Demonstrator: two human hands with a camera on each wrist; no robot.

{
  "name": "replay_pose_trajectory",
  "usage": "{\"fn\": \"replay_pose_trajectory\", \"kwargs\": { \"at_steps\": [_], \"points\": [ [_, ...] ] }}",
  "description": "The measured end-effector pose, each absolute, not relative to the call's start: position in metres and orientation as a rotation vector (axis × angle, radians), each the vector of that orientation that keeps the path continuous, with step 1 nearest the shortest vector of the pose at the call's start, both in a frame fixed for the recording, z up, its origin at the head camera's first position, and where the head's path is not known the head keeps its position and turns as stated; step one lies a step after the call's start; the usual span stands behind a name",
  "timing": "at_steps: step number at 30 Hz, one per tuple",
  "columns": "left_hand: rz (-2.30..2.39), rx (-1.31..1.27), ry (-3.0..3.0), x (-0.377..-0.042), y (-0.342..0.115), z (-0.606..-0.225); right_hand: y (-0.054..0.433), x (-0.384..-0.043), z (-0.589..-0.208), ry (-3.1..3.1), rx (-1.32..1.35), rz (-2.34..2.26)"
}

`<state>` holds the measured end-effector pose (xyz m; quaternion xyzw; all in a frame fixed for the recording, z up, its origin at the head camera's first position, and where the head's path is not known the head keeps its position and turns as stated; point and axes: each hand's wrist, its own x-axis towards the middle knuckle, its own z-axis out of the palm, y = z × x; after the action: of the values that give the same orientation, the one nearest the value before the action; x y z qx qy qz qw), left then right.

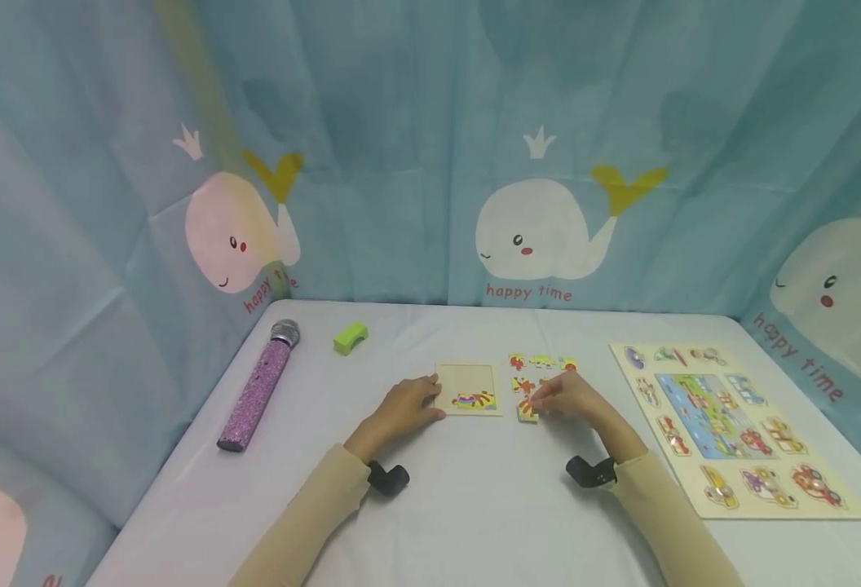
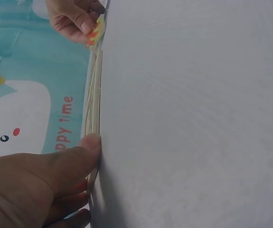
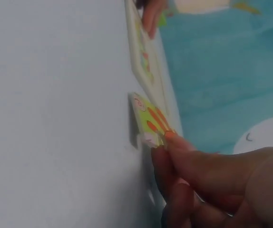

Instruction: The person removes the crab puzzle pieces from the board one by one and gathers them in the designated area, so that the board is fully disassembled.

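A small square wooden puzzle tray (image 1: 463, 377) lies on the white table, a few joined colourful pieces (image 1: 483, 400) in its near right part. My left hand (image 1: 404, 406) holds the tray at its left side, the thumb (image 2: 92, 142) against the near edge. Just right of the tray, my right hand (image 1: 571, 397) pinches a yellow-and-red puzzle piece (image 3: 151, 118) between thumb and fingertips. That piece tilts close over the table in the right wrist view. Behind it lie several loose puzzle pieces (image 1: 542, 360) in rows, some partly hidden by the right hand.
On the left lies a purple glittery microphone (image 1: 258, 391), with a green arched block (image 1: 351, 337) to its right. A large wooden peg-puzzle board (image 1: 695, 481) with vehicle pieces covers the table's right side. A blue whale-print curtain (image 1: 401, 244) stands behind the table.
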<state>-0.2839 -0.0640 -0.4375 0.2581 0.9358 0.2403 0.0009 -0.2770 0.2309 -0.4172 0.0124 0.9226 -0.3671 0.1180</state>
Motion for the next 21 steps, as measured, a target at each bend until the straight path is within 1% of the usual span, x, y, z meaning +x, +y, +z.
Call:
{"fn": "replay_pose_trajectory", "kwargs": {
  "at_steps": [7,13,17,21],
  "points": [
    [0.777,0.821,2.927,-0.282,-0.065,-0.441,0.226,-0.276,-0.425,2.692,0.065,-1.065],
    [0.758,0.812,2.935,-0.284,-0.064,-0.443,0.222,-0.275,-0.424,2.719,0.102,-0.996],
    [0.739,0.810,2.946,-0.285,-0.064,-0.442,0.216,-0.277,-0.417,2.744,-0.032,-1.024],
    [0.752,0.807,2.936,-0.285,-0.064,-0.439,0.198,-0.282,-0.411,2.760,-0.267,-1.040]
  ]
}}
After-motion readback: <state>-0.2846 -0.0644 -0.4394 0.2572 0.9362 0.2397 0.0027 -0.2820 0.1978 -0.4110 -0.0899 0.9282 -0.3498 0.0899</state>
